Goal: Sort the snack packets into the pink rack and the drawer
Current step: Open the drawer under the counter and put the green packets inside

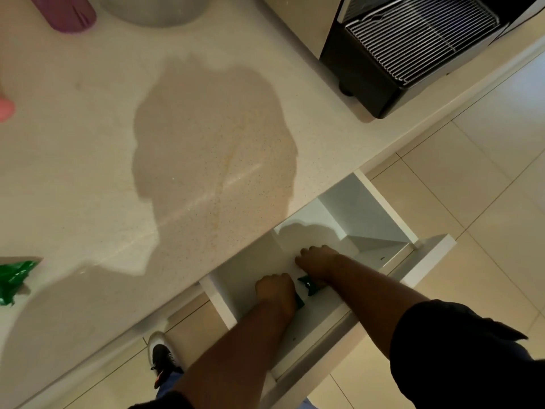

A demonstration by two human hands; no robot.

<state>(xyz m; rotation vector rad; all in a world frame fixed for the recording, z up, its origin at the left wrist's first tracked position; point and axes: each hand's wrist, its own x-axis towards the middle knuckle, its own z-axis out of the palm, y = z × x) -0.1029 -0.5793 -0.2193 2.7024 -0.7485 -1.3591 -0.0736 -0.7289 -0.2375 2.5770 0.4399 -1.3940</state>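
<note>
One pale speckled stone bench [124, 143] fills most of what we see, smooth and largely bare, so there is wide open room across its middle. At its far right corner stands one black appliance [392, 63] with a metal wire grid on top. Along the far edge we count one grey round vessel [153, 10] and one pink plastic piece [63, 13], perhaps the rack, though we cannot tell. Below the near edge one white drawer [368, 214] is pulled out over the glossy tiled floor [486, 172]; its right half lies bare, with flat white walls and a thin rim. Two bare forearms reach down into its left half. Our left hand [277, 293] is curled into a loose fist and our right hand [317, 261] has its fingers bent downward; both press on one dark green snack packet [308, 284] lying on the drawer's bottom between them, though whether either truly grips it we cannot tell. One crumpled bright green packet [14, 278], shiny foil, rests at the bench's left edge. One shoe [162, 355], black and white, stands on the floor below.
</note>
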